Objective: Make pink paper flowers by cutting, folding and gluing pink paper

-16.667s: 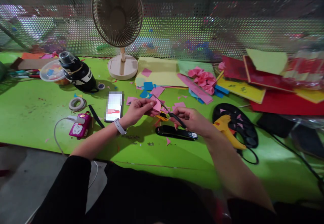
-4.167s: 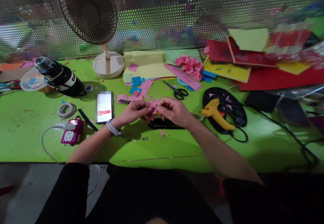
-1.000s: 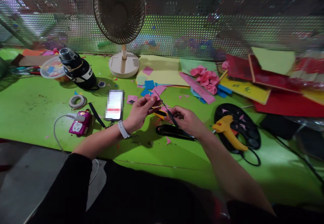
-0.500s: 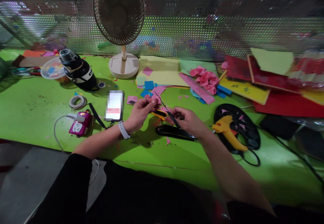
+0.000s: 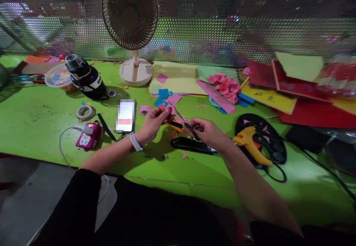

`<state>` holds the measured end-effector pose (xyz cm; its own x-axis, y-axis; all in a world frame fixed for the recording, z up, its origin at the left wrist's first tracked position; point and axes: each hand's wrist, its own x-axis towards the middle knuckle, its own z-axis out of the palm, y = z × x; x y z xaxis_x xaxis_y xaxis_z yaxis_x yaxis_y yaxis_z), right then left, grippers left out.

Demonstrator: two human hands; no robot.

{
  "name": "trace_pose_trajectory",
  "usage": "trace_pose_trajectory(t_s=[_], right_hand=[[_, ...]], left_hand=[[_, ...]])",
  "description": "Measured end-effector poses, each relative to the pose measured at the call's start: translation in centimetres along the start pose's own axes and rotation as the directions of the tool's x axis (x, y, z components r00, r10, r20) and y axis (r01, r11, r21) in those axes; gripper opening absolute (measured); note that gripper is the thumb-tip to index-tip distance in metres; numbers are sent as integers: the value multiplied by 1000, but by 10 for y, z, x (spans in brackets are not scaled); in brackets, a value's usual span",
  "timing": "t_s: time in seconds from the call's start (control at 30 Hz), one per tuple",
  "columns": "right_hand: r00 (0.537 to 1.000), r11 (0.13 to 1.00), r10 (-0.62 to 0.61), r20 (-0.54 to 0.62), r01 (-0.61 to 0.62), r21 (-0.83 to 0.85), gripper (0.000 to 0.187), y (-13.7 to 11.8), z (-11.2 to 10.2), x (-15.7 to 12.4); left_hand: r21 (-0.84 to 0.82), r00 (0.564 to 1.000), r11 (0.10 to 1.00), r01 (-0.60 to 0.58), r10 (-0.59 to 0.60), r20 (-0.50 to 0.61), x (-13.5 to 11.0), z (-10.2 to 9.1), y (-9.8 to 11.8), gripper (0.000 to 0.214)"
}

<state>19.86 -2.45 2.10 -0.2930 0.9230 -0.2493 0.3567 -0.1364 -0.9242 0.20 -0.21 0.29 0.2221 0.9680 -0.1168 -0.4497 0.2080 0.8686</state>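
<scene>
In my right hand (image 5: pixel 204 131) is a pair of dark scissors (image 5: pixel 190 128), its blades pointing up and left. My left hand (image 5: pixel 157 118), with a pale strap on the wrist, is closed in a pinch around a small pink paper piece (image 5: pixel 162 106), mostly covered by the fingers. The scissor tips are just beside those fingertips. Under the hands lie a yellow-and-black cutter knife (image 5: pixel 175 124) and pink paper scraps (image 5: pixel 181 119). A long black glossy object, perhaps a stapler (image 5: pixel 191 146), rests just in front of them.
A phone (image 5: pixel 125 116), a tape roll (image 5: pixel 85 112) and a pink power adapter (image 5: pixel 88 136) are on the left. Behind stand a black bottle (image 5: pixel 86 77) and a fan (image 5: pixel 135 72). To the right, a yellow glue gun (image 5: pixel 253 146) lies near pink paper flowers (image 5: pixel 224 86) and paper stacks (image 5: pixel 314 112).
The scissors have shifted slightly in my right hand, their blades turned a little. Both hands stay nearly in place, and the things on the table have not moved.
</scene>
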Motion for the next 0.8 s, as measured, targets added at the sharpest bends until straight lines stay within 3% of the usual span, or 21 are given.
trace_pose_trajectory(t_s=[0.3,0.8], right_hand=[[997,1000,-21,80,22,-2,54,-6,-3,-1],[999,1000,-13,37,13,-7,55,-1,-4,-1]], left_hand=[[125,997,992,-12,2,79,0,-1,-4,38],[108,999,994,16,-21,47,-1,0,-1,38]])
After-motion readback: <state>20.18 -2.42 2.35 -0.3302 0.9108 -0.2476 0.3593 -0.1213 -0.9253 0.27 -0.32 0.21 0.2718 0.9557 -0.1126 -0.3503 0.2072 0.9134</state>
